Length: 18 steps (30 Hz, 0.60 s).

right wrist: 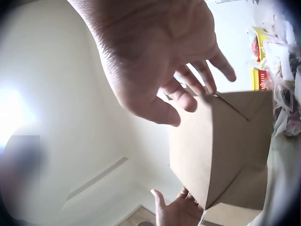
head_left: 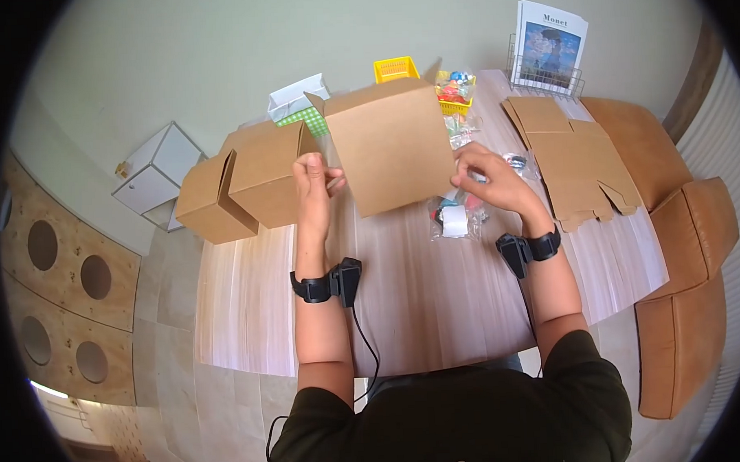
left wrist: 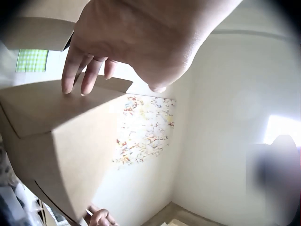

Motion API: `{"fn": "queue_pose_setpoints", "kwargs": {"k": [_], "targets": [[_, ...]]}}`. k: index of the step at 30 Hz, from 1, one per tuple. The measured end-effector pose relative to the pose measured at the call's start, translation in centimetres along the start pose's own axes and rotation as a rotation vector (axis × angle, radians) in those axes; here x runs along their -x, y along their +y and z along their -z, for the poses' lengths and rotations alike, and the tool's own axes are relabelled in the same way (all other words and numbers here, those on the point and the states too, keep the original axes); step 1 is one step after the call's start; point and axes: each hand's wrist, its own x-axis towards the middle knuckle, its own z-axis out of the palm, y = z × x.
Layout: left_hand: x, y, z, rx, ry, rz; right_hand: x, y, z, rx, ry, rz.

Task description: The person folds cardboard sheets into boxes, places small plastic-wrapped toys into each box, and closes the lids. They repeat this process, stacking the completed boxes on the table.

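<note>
Ideally, light, even pressure is applied to both sides of the cardboard box [head_left: 393,153], suspended above the wood-grain table [head_left: 438,310]; it is touched by the open left hand [head_left: 312,192]'s extended fingers and the open right hand [head_left: 500,182]'s loosely bent ones.

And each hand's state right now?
Left hand: open, fingertips against the brown cardboard box between the hands.
Right hand: open, loosely bent fingers at its opposite side.
</note>
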Motion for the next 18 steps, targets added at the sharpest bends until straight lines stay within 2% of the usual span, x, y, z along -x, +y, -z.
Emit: {"fn": "queue_pose_setpoints", "kwargs": {"k": [1,2,4,5,7,10,13,16,18], "targets": [[0.2,0.7,0.1,-0.063,-0.01,0.002,0.0,-0.1,-0.1,-0.04,-0.092,-0.148],[0.3,1.1,0.2,-0.126,-0.019,0.004,0.0,-0.3,-0.1,0.003,-0.231,-0.206],[0.4,1.4,0.6,-0.182,-0.153,0.072,0.2,-0.8,0.3,0.085,-0.513,-0.319],[0.4,1.5,0.9,-0.21,-0.22,0.105,0.6,-0.3,0.0,0.09,-0.511,-0.339],[0.7,1.6,1.3,-0.256,-0.325,0.169,1.1,0.9,0.5,0.08,-0.476,-0.323],[0.4,0.6,2.8,-0.451,-0.373,-0.095,1.7,2.3,2.2,0.099,-0.323,-0.288],[0.7,2.6,2.8,-0.268,-0.217,0.068,1.8,3.2,3.1,0.223,-0.121,-0.287],[0.8,3.0,2.4,-0.227,-0.112,0.05,1.1,1.5,2.6,0.1,0.08,-0.237],[0.7,3.2,2.4,-0.208,-0.118,0.016,0.6,0.6,2.0,-0.048,0.121,-0.187]]}}
